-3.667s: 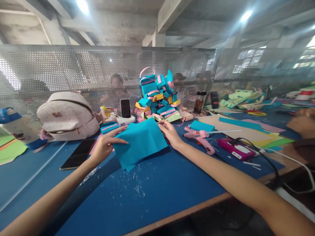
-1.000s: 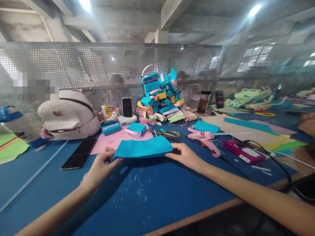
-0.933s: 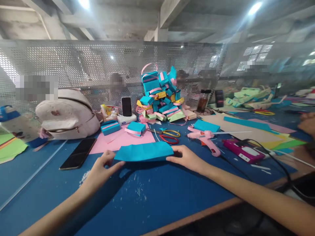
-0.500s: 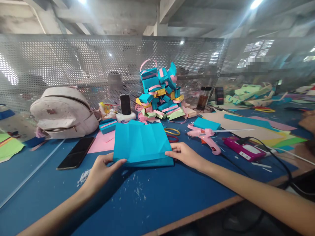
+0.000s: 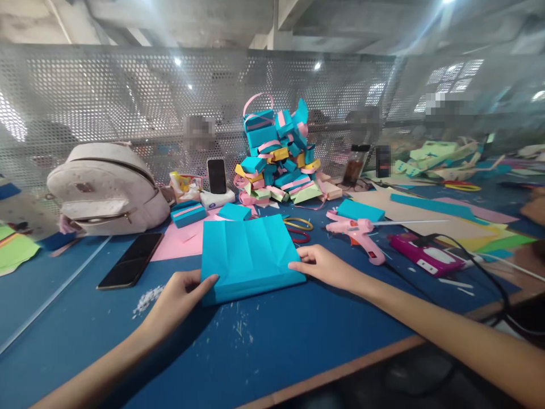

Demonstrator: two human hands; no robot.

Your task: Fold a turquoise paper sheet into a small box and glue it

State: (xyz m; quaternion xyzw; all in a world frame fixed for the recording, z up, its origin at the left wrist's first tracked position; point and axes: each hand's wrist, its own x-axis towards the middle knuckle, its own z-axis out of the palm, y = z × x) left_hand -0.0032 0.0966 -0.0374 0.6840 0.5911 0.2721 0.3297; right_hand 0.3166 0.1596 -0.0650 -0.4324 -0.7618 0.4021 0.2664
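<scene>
A creased sheet of blue paper [image 5: 251, 250] is held between my two hands above the table, its near edge folded into a strip. My left hand [image 5: 181, 295] pinches its lower left corner, thumb on top. At its right edge my right hand [image 5: 321, 267] grips it the same way, fingers partly hidden behind the sheet. Beyond it lie pink paper [image 5: 176, 244], a small blue paper box [image 5: 187, 214] and scissors [image 5: 300, 224], partly covered. To the right of my right hand rests a pink glue gun [image 5: 360, 234].
A pile of blue, pink and yellow paper boxes [image 5: 281, 159] stands at the mesh partition [image 5: 140, 102]. On the left are a white backpack [image 5: 104, 190] and a phone [image 5: 130, 261]. A purple power strip [image 5: 426, 254] with cables lies right. Part of another person shows at the right edge.
The blue sheet has tilted: its near left corner sits lower toward me and its right side slightly higher. Both hands keep hold of it. The whole view has shifted slightly.
</scene>
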